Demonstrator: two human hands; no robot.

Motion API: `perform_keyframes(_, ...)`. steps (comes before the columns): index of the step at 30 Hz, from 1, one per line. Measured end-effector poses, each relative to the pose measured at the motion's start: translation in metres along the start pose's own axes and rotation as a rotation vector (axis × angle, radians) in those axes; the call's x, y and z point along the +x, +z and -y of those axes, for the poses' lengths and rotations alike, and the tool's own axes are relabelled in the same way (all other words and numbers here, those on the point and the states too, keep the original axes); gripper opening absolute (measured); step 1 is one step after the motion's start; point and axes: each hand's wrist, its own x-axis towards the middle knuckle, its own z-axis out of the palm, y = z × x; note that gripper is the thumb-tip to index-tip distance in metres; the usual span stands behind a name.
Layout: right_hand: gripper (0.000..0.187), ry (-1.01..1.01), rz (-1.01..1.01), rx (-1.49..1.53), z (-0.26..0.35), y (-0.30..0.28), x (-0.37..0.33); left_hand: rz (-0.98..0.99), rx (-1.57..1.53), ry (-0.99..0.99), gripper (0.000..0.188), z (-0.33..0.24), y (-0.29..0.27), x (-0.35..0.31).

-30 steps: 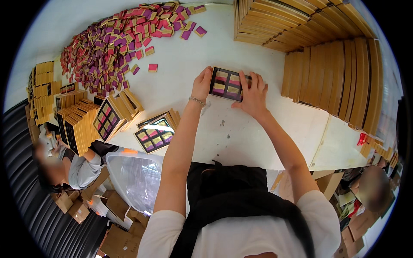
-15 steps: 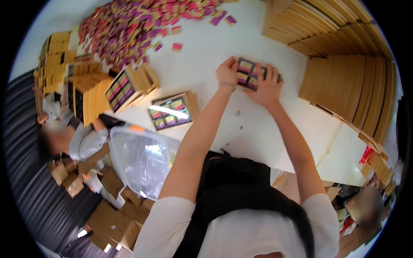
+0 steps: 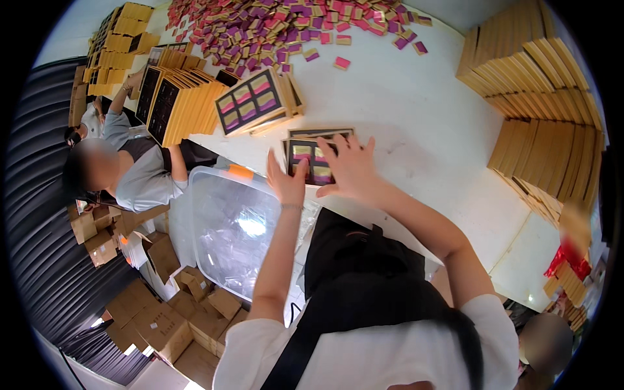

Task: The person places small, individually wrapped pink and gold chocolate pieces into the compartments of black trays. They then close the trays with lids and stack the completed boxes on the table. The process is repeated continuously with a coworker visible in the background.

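A shallow box with a black divided tray (image 3: 314, 154) lies near the table's front edge, on top of another similar box (image 3: 344, 132) whose far rim shows behind it. Gold-and-pink and gold-and-purple packets fill the compartments I can see. My left hand (image 3: 286, 183) is at the tray's left edge, fingers up and apart, thumb over a packet. Over the right part spreads my right hand (image 3: 354, 170), its fingers apart and hiding several compartments. Neither hand grips anything. Just beyond to the left, a small stack of filled boxes (image 3: 253, 101) leans at a tilt.
Loose packets (image 3: 279, 32) are heaped at the far side. Stacked cardboard boxes (image 3: 543, 156) line the right; more trays (image 3: 185, 104) stand at left beside a seated person (image 3: 143, 169). A clear plastic bin (image 3: 227, 237) stands against the table's front edge, with cartons (image 3: 172, 325) below.
The filled tray has moved left and now rests on the box near the front edge. Both hands went with it and have loosened, fingers spread. My view has shifted too.
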Motion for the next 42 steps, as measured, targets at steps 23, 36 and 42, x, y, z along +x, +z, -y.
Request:
perform_keyframes(23,0.046,0.469,-1.168,1.875,-0.231,0.028,-0.18,1.636,-0.942,-0.716,0.042,-0.24,0.27,-0.074)
perform_keyframes(36,0.069,0.214,-1.407,2.466,-0.285,0.005,-0.163,1.606,-0.989,-0.35,0.032,-0.286,0.355,-0.103)
perform_keyframes(42,0.062,0.458,-1.363,2.58,-0.255,-0.002,-0.15,1.27,-0.948,-0.48,0.093,-0.233,0.371,-0.1)
